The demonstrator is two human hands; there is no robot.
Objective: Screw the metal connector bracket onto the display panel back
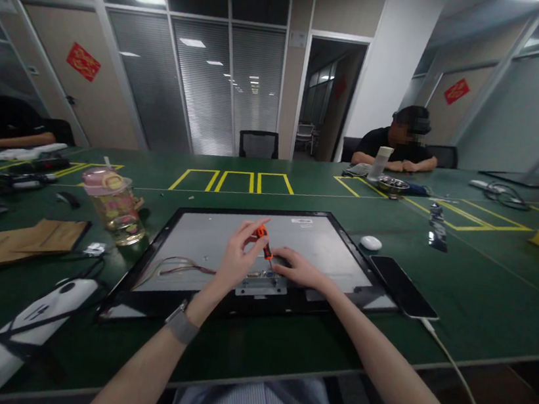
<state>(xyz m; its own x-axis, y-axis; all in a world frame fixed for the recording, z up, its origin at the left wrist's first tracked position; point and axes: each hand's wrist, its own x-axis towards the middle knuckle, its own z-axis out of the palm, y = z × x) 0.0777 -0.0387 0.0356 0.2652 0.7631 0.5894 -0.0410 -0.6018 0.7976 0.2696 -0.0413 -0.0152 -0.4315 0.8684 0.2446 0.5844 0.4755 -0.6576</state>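
An orange-and-black screwdriver (265, 243) is gripped by its handle in my left hand (239, 254), the shaft slanting down to the right. Its tip meets a small metal bracket with connectors (261, 284) near the close edge of a flat display panel (211, 231). The panel lies back side up, silver with a black frame. My right hand (301, 269) rests low over the panel, fingers bent and close together beside the screwdriver's tip. Whatever those fingertips pinch is too small to make out. Thin coloured wires (176, 264) run left from the bracket.
Right of the panel lie a phone (402, 286) on a cable and a white earbud case (371, 242). On the left stand a drink cup (115, 205), a paper bag (16, 241) and a white power strip (23, 335). Two people sit across the green table (211, 347).
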